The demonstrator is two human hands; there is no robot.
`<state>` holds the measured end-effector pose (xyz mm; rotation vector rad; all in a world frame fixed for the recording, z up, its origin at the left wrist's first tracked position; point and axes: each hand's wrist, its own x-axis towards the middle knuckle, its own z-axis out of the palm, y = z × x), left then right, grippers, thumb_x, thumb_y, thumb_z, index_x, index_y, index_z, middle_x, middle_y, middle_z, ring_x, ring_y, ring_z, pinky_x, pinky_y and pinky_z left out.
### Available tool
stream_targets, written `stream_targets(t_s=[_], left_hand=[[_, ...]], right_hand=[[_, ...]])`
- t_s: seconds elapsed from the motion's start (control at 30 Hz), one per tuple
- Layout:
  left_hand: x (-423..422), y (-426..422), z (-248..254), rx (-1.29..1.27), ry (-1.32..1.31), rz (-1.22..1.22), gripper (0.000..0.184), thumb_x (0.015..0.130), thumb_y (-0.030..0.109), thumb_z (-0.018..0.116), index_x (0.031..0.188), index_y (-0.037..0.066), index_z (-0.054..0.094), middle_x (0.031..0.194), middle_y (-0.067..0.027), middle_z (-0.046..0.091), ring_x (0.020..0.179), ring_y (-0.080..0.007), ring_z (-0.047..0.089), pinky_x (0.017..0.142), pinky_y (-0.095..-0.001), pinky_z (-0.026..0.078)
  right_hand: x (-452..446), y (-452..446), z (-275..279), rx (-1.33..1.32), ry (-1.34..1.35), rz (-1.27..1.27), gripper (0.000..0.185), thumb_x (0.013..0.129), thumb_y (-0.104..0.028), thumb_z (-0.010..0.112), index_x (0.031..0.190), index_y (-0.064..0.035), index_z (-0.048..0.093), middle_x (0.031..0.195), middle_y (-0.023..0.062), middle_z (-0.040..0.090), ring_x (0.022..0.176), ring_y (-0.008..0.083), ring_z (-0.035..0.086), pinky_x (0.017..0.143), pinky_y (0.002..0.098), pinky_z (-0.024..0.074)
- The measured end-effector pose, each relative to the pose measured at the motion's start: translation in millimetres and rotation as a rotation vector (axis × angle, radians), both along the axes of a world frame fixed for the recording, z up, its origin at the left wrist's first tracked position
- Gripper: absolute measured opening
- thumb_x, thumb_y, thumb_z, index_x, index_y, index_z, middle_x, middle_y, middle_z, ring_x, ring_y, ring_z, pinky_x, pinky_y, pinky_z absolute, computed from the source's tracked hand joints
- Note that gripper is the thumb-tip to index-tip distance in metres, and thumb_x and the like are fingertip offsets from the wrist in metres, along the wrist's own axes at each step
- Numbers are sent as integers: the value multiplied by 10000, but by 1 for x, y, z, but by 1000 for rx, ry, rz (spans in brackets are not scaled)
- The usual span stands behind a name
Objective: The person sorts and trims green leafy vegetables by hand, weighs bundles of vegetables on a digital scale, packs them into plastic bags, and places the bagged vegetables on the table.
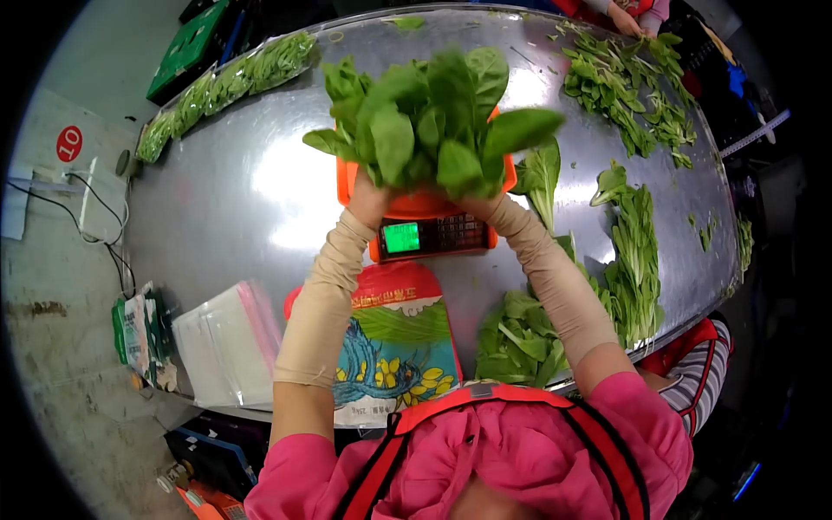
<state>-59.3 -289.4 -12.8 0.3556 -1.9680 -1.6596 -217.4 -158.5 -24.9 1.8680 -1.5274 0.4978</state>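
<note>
A big bunch of leafy greens (394, 143) is gathered between my two hands over the orange tray of a digital scale (401, 237). My left hand (371, 199) is closed on the bunch's left side, and my right hand (482, 205) is closed on its right side. Leaves hide most of my fingers. Whether the bunch rests on the tray or is just above it, I cannot tell. The scale's green display is lit. Just right of it lies a loose stalk of greens (542, 178).
Bagged greens (227, 87) lie at the back left of the metal table (208, 204). Clear plastic bags (227, 347) and a printed sack (399, 338) are in front. More greens (637, 260) lie on the right. Another person's hand (624, 19) is at the far right edge.
</note>
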Motion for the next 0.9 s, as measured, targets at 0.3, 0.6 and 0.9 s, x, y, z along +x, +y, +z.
stream_targets(t_s=[0.3,0.6,0.9], left_hand=[[81,55,103,784,10,78,378,803,131,641,1136,8,511,1015,-73,607,851,-169,616,689,-286,525],[249,189,69,565,-177,510,308,741,55,640,1034,-7,570,976,-68,612,894,-170,570,812,-292,441],[285,241,-46,201,-591,779,710,650,170,738,1200,-46,344,1081,-208,564,1004,-337,559,860,-362,435]], right_hand=[[74,26,106,675,-1764,414,536,781,-157,686,1230,-1,439,1100,72,576,1014,162,537,862,309,450],[247,121,25,693,-1657,446,845,645,-218,771,1301,10,289,1226,178,457,1133,271,447,962,362,359],[273,165,-47,1338,-1224,-62,996,614,-549,711,1248,109,313,1118,313,521,1043,377,539,880,380,441]])
